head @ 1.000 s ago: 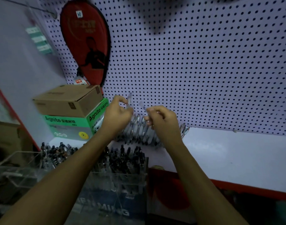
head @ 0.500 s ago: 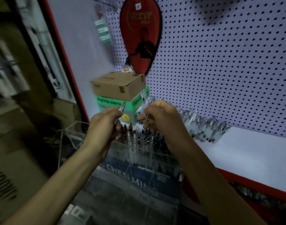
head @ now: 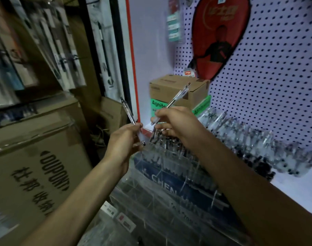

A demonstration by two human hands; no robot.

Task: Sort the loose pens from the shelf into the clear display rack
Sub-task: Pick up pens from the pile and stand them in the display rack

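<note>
A clear pen (head: 130, 115) is being pinched by the left hand (head: 124, 143), fingers curled round its lower part, top end tilted up and left. A second clear pen (head: 176, 98) is being gripped by the right hand (head: 176, 123), fingers closed round it, clip end angled up and right. Both are being held above the clear display rack (head: 171, 173), whose back row is already filled with upright pens; its front compartments are too blurred to read. A heap of loose pens (head: 254, 144) is lying on the white shelf (head: 300, 190), just right of the rack. A brown carton (head: 178, 91) is stacked on a green box (head: 157, 105) behind. A red paddle case (head: 220, 34) is hanging on the pegboard (head: 275, 77).
</note>
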